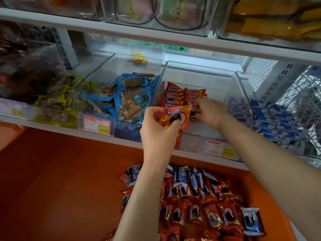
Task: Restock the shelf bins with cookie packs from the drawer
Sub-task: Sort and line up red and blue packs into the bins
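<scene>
The left hand (156,126) pinches a red cookie pack (175,116), thumb across its front, holding it upright at the front edge of a clear shelf bin (199,70). The pack shows a dark round cookie and a blue logo with white characters too small to read. Just beside it, the right hand (210,110) reaches into the same bin, fingers bent over the rows of red packs (182,96) stacked there; whether it grips one cannot be told. Below the shelf, an open orange drawer (52,171) holds a loose heap of red and blue cookie packs (199,206). The bin to the right holds blue packs (271,119). A price tag (97,125) further left reads 9.90 on yellow.
</scene>
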Motion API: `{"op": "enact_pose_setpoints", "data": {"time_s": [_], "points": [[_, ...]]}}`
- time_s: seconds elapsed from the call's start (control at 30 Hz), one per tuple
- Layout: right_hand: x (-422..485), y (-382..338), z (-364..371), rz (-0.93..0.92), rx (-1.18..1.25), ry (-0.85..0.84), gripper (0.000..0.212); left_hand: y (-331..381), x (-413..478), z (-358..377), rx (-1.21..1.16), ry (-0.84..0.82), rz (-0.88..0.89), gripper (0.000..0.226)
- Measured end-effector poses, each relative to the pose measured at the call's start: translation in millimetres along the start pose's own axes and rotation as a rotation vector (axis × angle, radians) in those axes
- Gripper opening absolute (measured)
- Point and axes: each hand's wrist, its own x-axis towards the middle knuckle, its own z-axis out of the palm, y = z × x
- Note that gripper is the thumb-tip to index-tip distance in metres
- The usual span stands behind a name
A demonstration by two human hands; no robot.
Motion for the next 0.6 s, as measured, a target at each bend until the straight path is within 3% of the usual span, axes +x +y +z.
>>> {"op": "enact_pose_setpoints", "data": {"time_s": [0.17, 0.33, 0.43, 0.6], "points": [[-21, -8, -8, 0.028, 0.248, -0.024, 0.039, 0, 1, -4, 0.007, -0.001, 0.014, 0.034], [-63, -21, -33, -0.006, 0.621, 0.212, 0.038, 3, -5, -6, -0.001, -0.073, 0.021, 0.036], [-89, -36, -53, 0.02, 0.976, 0.168, 0.042, 5, -8, -8, 0.022, -0.123, 0.035, 0.037], [-125, -46, -73, 0.048, 1.124, -0.012, 0.026, 9, -13, -13, 0.089, -0.21, 0.043, 0.038]]}}
